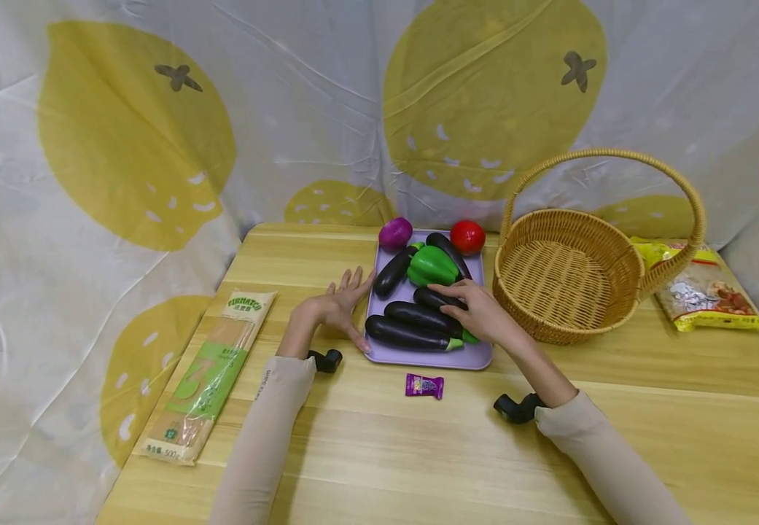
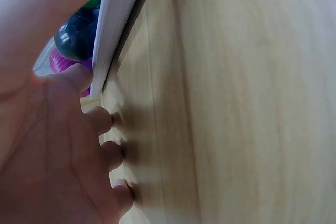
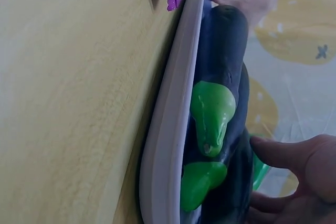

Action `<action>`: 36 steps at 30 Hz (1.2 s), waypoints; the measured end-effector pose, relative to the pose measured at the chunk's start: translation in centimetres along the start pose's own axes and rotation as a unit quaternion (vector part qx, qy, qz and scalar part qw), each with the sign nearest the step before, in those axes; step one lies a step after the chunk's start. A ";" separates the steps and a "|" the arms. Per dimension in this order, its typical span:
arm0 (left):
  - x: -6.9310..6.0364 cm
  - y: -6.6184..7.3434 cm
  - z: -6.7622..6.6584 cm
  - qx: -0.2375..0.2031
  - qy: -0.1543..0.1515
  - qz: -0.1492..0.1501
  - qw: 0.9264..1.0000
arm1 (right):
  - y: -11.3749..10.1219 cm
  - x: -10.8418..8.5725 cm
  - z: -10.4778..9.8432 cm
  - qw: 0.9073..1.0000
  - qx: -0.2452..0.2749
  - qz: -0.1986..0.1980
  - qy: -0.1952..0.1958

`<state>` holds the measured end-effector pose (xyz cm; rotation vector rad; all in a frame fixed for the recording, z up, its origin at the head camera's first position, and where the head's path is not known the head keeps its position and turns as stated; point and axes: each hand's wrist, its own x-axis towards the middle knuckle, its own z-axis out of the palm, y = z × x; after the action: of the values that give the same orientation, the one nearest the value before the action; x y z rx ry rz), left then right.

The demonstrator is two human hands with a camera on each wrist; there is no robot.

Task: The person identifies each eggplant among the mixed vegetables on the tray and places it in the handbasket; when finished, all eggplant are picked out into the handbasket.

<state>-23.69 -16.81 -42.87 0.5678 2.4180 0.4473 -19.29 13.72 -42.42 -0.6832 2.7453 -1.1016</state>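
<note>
A light purple tray point(image 1: 428, 359) holds several dark eggplants and a green bell pepper point(image 1: 433, 267). My right hand point(image 1: 484, 312) grips one eggplant point(image 1: 429, 297) in the tray between thumb and fingers; the hand covers that eggplant's right end. Just in front of it lie two more eggplants, the nearest point(image 1: 408, 334) with its green cap showing in the right wrist view. My left hand point(image 1: 338, 308) is spread beside the tray's left side, thumb and index finger at the rim, as the left wrist view also shows. A purple onion point(image 1: 395, 234) and a red tomato point(image 1: 467, 238) sit at the tray's far corners.
To the right of the tray stands a wicker basket point(image 1: 566, 328) with a tall handle. Behind it lies a yellow food bag point(image 1: 714, 292). A noodle packet point(image 1: 211, 375) lies on the left, and a small purple wrapped candy point(image 1: 424, 386) is in front of the tray.
</note>
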 end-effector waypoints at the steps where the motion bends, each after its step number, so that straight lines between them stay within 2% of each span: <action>1: 0.0 0.0 0.0 0.001 0.001 0.000 1.000 | 0.0 0.0 0.0 1.000 0.000 0.003 0.001; 13: 0.0 0.2 -0.1 0.004 0.001 0.000 1.000 | -0.2 0.0 0.2 0.999 -0.027 0.014 0.026; 16: 0.0 0.2 -0.1 0.003 -0.001 0.002 1.000 | -0.8 -0.3 -0.4 0.999 -0.031 0.017 0.026; 19: 0.0 0.2 -0.1 0.003 0.000 0.003 1.000 | -1.6 -0.5 -1.5 0.999 -0.030 0.004 0.026; 22: -0.1 0.2 -0.1 0.000 0.001 0.002 1.000 | -2.3 -0.6 -3.0 0.999 -0.017 -0.026 0.027; 26: -0.1 0.0 0.0 0.000 0.003 0.002 1.000 | -2.8 -0.9 -5.9 0.999 -0.005 -0.040 0.030; 33: -0.1 -0.1 0.1 -0.001 0.005 0.007 1.000 | -2.5 -1.7 -12.4 0.999 -0.036 -0.008 0.025; 36: -0.1 -0.1 0.0 -0.003 0.005 0.009 1.000 | -1.7 -1.9 -14.6 1.000 -0.027 0.008 0.010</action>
<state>-23.63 -16.95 -42.86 0.5878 2.4212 0.4656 -20.77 22.69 -30.67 -0.6600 2.8008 -1.0409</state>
